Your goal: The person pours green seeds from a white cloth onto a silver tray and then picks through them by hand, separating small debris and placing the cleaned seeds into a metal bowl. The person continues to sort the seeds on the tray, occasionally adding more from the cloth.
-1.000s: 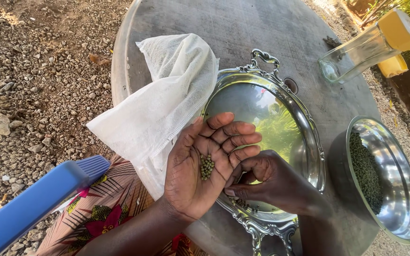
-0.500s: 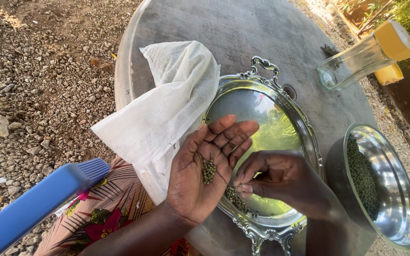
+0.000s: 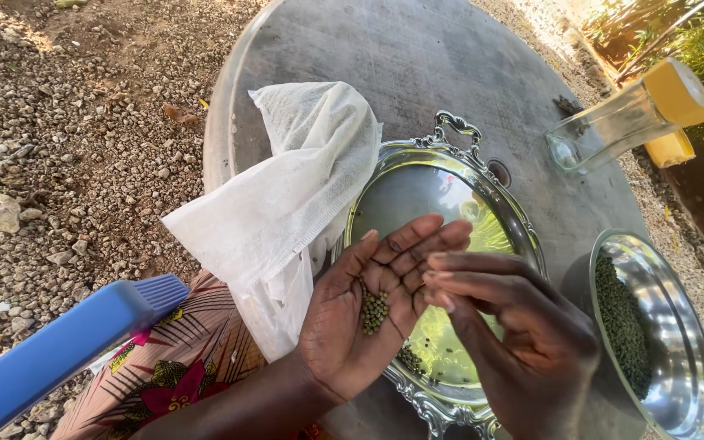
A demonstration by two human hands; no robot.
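Observation:
My left hand (image 3: 368, 318) is held palm up over the near left rim of a shiny oval silver tray (image 3: 499, 208), cupping a small heap of green seeds (image 3: 373, 310). My right hand (image 3: 515, 326) hovers just to its right above the tray, fingers straight and together, fingertips touching the left hand's fingers. It holds nothing that I can see. A few more green seeds (image 3: 411, 358) lie on the tray under the hands.
A white mesh cloth bag (image 3: 287, 195) drapes over the left rim of the tray and the round grey table (image 3: 417, 57). A steel bowl (image 3: 678, 326) with green seeds stands at right. A yellow-capped glass bottle (image 3: 629, 110) lies at the back right. A blue plastic object (image 3: 59, 350) and gravel are at left.
My right hand has lifted off the tray and come up beside the left palm. The seed heap in the left palm looks slightly larger. The view has shifted a little.

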